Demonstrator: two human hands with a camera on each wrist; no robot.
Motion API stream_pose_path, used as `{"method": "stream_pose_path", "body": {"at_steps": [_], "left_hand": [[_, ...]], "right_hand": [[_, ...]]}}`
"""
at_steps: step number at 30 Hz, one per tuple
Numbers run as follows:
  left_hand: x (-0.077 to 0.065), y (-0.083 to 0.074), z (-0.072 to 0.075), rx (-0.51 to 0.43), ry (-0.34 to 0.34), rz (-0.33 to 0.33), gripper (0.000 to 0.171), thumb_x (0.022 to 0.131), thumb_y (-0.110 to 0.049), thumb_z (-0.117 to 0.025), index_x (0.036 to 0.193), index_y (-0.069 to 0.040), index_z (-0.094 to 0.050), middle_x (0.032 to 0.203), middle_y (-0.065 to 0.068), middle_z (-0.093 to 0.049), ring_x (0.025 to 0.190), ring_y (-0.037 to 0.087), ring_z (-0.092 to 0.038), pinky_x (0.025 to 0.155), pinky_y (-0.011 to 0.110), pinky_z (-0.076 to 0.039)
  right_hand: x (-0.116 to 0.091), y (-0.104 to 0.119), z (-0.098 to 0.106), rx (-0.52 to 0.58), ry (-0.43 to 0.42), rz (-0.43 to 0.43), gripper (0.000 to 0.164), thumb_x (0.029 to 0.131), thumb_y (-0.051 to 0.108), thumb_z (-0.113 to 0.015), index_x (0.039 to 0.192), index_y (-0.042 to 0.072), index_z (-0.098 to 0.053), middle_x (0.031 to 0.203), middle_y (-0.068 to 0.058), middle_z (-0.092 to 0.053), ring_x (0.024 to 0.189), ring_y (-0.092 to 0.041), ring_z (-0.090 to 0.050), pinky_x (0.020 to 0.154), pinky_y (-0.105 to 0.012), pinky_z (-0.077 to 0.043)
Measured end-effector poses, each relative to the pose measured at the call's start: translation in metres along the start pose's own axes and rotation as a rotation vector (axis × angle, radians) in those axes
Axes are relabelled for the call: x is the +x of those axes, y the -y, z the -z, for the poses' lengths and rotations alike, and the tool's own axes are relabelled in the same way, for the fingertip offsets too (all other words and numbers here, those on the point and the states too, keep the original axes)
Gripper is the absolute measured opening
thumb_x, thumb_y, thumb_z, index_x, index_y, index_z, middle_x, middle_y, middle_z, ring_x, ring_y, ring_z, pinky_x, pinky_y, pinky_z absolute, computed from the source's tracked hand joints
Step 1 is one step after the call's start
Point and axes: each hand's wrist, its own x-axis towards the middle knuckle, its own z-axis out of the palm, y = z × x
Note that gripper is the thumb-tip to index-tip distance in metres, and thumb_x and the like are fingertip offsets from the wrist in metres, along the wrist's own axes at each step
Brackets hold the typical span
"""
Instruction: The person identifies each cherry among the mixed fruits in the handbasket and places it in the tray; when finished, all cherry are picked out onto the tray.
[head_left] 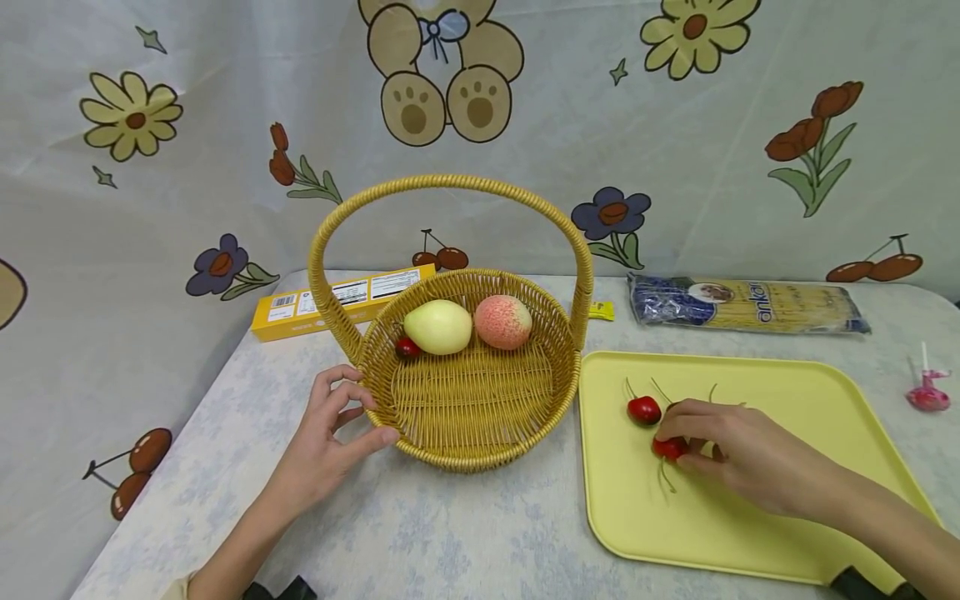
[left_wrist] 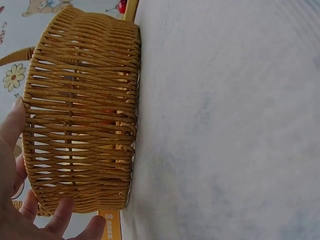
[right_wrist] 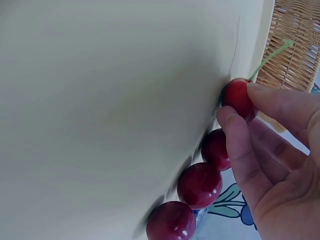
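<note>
A round wicker basket (head_left: 480, 408) with a tall handle contains a pale yellow-green pear (head_left: 438, 327), a pink peach (head_left: 503, 322) and a dark red cherry (head_left: 407, 349). My left hand (head_left: 327, 446) holds the basket's left front rim, its bent fingers and thumb spread along it. Over the yellow tray (head_left: 727, 542), my right hand (head_left: 738, 454) pinches a red cherry (right_wrist: 239, 99) between thumb and fingertips; its green stem points toward the basket in the right wrist view. Another cherry (head_left: 643, 410) lies just beyond that hand. More cherries (right_wrist: 199, 185) sit in a row beside the fingers, partly hidden in the head view.
Behind the basket lies a yellow-orange box (head_left: 292, 317). A small yellow packet (head_left: 602, 311) and a bag of dry noodles (head_left: 750, 306) lie along the back. At the far right is a pink wrapped lollipop (head_left: 928, 393). A printed cloth (head_left: 525, 225) hangs behind the table.
</note>
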Motion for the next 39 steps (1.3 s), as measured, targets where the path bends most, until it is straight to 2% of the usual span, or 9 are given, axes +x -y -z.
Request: {"method": "stream_pose_path", "body": {"at_steps": [10,18,23,28,34,39], "left_hand": [[0.0,0.0,0.0,0.005,0.004,-0.003,0.026,0.086,-0.008,-0.077,0.097,-0.008,-0.054,0.134,0.009,-0.028,0.125,0.026,-0.038,0.099,0.021,-0.044],[0.0,-0.001,0.001,0.002,0.006,0.001,0.026,0.087,-0.005,-0.076,0.098,-0.008,-0.053,0.133,0.008,-0.027,0.124,0.028,-0.038,0.098,0.018,-0.043],[0.0,-0.001,0.0,-0.008,0.006,-0.005,0.026,0.086,-0.006,-0.077,0.097,-0.008,-0.053,0.132,0.008,-0.027,0.124,0.027,-0.037,0.098,0.019,-0.044],[0.0,0.001,-0.001,-0.017,0.006,-0.01,0.027,0.086,-0.006,-0.077,0.097,-0.008,-0.052,0.132,0.009,-0.027,0.124,0.027,-0.037,0.099,0.019,-0.043],[0.0,0.001,-0.002,-0.018,0.008,-0.01,0.027,0.086,-0.006,-0.077,0.097,-0.008,-0.052,0.132,0.01,-0.027,0.124,0.028,-0.037,0.099,0.02,-0.044],[0.0,0.0,0.0,-0.004,0.011,-0.001,0.027,0.087,-0.007,-0.077,0.098,-0.008,-0.052,0.133,0.009,-0.027,0.125,0.028,-0.037,0.098,0.018,-0.043]], "right_hand": [[0.0,0.002,0.001,-0.015,-0.005,-0.024,0.033,0.08,0.007,-0.081,0.105,0.027,-0.072,0.107,0.013,-0.062,0.089,-0.007,-0.059,0.07,-0.027,-0.056],[0.005,0.012,0.019,-0.016,-0.031,-0.026,0.028,0.082,0.008,-0.08,0.106,0.02,-0.071,0.108,0.008,-0.063,0.081,0.0,-0.058,0.062,-0.021,-0.054],[0.011,0.023,0.029,-0.041,-0.079,0.037,0.027,0.082,0.007,-0.079,0.105,0.02,-0.072,0.108,0.008,-0.063,0.08,0.0,-0.057,0.06,-0.02,-0.052],[0.022,0.036,0.033,-0.053,-0.121,0.095,0.027,0.084,0.007,-0.078,0.103,0.023,-0.071,0.107,0.011,-0.062,0.085,-0.003,-0.06,0.067,-0.024,-0.055],[0.04,0.053,0.038,-0.03,-0.15,0.161,0.025,0.086,0.007,-0.076,0.105,0.022,-0.07,0.11,0.009,-0.062,0.081,-0.002,-0.059,0.064,-0.025,-0.054],[0.062,0.067,0.04,-0.023,-0.145,0.243,0.027,0.086,0.008,-0.077,0.11,0.018,-0.07,0.115,0.006,-0.061,0.088,-0.006,-0.061,0.069,-0.027,-0.054]]}}
